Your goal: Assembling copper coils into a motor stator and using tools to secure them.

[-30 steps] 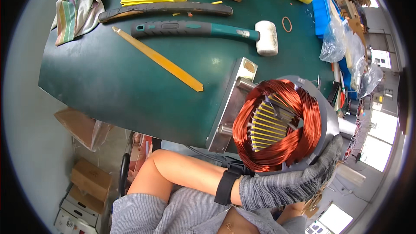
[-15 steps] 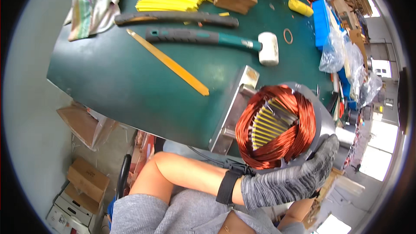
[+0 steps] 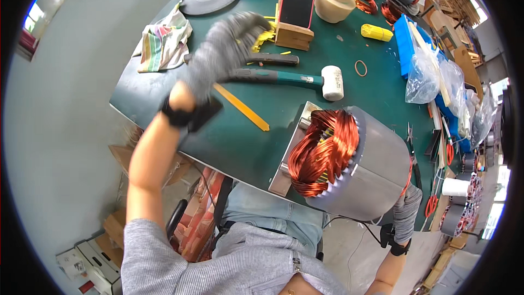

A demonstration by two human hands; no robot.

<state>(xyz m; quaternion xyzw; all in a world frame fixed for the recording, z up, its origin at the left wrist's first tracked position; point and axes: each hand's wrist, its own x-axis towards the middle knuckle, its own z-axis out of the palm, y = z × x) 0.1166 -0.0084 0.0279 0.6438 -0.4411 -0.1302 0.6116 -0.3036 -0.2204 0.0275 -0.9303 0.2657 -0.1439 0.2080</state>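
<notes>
My left hand (image 3: 226, 49), in a grey glove, reaches over the bench to the yellow strips (image 3: 265, 38); it is smeared by motion, and whether it grips any strips does not show. A motor stator (image 3: 368, 172) lies on its side at the bench's near edge, its copper windings (image 3: 327, 150) bulging from the left end. My gloved right hand (image 3: 408, 207) is closed on the stator's right end, its fingers partly hidden. Beside the windings is a metal block (image 3: 284, 177). A yellow pointed strip (image 3: 245, 110) lies below my left hand.
A white-headed mallet (image 3: 332, 83) and a dark handle (image 3: 278, 59) lie across the green bench. Behind them are a phone on a wooden stand (image 3: 295, 38), a beige stepped form (image 3: 334, 3) and a striped cloth (image 3: 164, 43). Pliers (image 3: 413, 150) and a blue bin (image 3: 406, 43) are at right.
My left hand has left the stator and swung up and left to the yellow strips. The stator has turned, its grey side now showing. My right hand has come into view at its right end.
</notes>
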